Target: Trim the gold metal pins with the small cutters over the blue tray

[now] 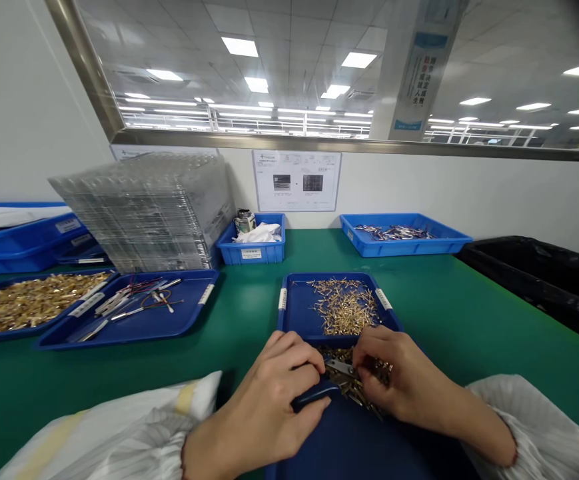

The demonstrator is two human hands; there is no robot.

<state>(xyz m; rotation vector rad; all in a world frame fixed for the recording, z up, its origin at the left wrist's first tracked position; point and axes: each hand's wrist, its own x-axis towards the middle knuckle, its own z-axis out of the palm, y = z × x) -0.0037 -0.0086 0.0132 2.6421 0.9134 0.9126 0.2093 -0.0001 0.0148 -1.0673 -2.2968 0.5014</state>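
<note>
My left hand (276, 393) is wrapped round the dark blue handles of a pair of pliers or cutters (340, 367), whose metal head points to the right. Close to that head, my right hand (402, 377) is closed in a pinch. Whatever lies between its fingertips is hidden. Both hands are over the near dark blue tray (339, 443), which holds a heap of small brass-coloured metal pins (354, 393), partly covered by my hands. Just beyond it, another blue tray (302, 310) contains a loose pile of thin gold-coloured pins (346, 310).
On the left are a tray of gold parts (34, 300), a tray of tools and wires (189, 313), and stacked clear plastic trays (154, 213). A small blue bin (275, 250) and a blue tray (379, 249) stand at the back. A black-lined bin (534, 293) is at right.
</note>
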